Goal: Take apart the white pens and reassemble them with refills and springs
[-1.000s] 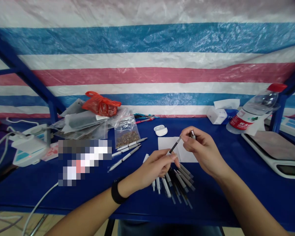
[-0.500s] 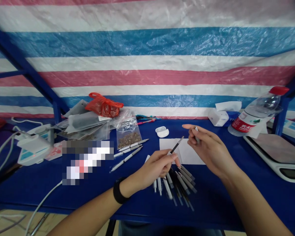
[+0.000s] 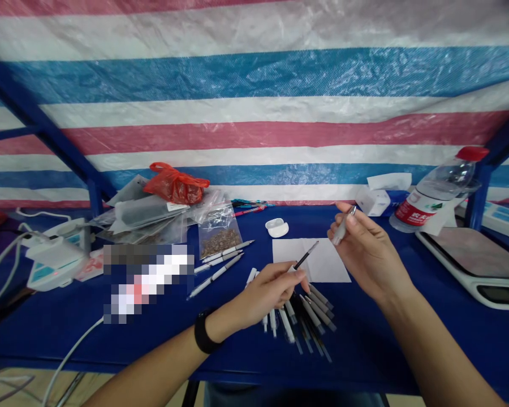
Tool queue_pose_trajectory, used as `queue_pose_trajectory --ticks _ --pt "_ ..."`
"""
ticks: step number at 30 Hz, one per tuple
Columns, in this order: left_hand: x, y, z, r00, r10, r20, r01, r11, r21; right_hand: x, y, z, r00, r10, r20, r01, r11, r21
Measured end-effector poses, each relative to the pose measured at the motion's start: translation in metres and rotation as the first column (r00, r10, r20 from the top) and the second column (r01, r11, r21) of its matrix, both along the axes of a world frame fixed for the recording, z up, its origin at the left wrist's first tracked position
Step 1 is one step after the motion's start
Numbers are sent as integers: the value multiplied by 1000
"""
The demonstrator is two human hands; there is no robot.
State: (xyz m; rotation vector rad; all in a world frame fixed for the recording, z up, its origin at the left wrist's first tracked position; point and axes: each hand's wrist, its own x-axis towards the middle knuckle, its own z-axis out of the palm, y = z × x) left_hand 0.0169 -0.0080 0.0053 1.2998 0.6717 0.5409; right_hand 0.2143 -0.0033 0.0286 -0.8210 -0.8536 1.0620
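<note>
Right hand [image 3: 369, 260] lifted higher, fingers [image 3: 352, 217] pinching small silver pen part [image 3: 343, 227]; left hand [image 3: 269, 294] pinching black pen [image 3: 304, 259] (over white paper [image 3: 328, 265], frame middle).

I've got a slim black barrel [image 3: 304, 258] pinched in the left hand [image 3: 269, 294], its thin tip slanting up and to the right. In the right hand [image 3: 371, 254], well apart from it, a short silver-grey pen part [image 3: 343, 227] sits between thumb and fingertips, tilted, with its shiny end upward. Below the left hand lies a fan of pen parts [image 3: 307, 319]: white and grey barrels and thin dark tips, side by side and overlapping, their ends splayed toward me. Some run under the left hand, and I can't make out each one from here.
</note>
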Motion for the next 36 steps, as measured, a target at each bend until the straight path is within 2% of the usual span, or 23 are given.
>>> queue_pose_trajectory --ticks 6,12,17,25,29,31,33,36 --pt "0 0 -3 1000 -4 -2 4 1000 13 -2 -1 0 998 55 27 -56 997 50" --pt "0 0 -1 1000 -5 4 5 1000 22 -5 -1 -1 997 38 65 -41 998 40" --pt "1 0 -2 1000 -2 3 2 1000 19 -8 -3 -4 989 72 132 -75 997 21" --pt "0 1 -1 997 74 -26 -73 996 42 -15 -6 -10 880 305 364 -311 949 -42" --pt "-1 4 -5 992 112 -60 -104 987 124 -16 -7 -6 848 353 395 -364 930 -48" --pt "-1 5 -8 989 128 -79 -108 970 215 -16 -7 -7 838 343 423 -358 933 -47" --pt "-1 5 -10 978 170 -124 -116 927 358 -18 -7 -10 844 278 459 -295 955 -36" --pt "-2 6 -10 944 233 -232 -69 830 554 -24 -8 -16 819 75 569 -86 996 -6"
